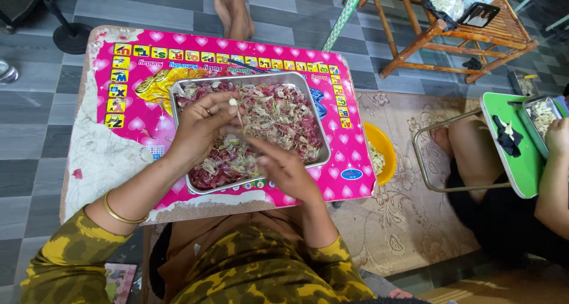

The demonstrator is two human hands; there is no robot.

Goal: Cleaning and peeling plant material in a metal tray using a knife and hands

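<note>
Camouflage-patterned yellow and olive sleeves (71, 262) fill the bottom of the view, and a gold bangle (121, 214) is worn on the left forearm. Just beyond, the right hand (284, 167) is held over the near part of a metal tray (311, 93), its fingers partly curled; whether anything is gripped in it cannot be told. Slightly farther, the left hand (201, 129) is closed loosely around a small pale peeled piece (234, 103), which is pinched at the fingertips above the tray. Inside the tray, a heap of reddish and pale papery peelings (278, 117) is spread. A low pink table (136, 72) with heart patterns supports the tray. Past its right edge, a yellow bowl (382, 147) rests on a floral mat (409, 221). Farther right, another person's arm (554, 173) is seen beside a green table (521, 161).
</note>
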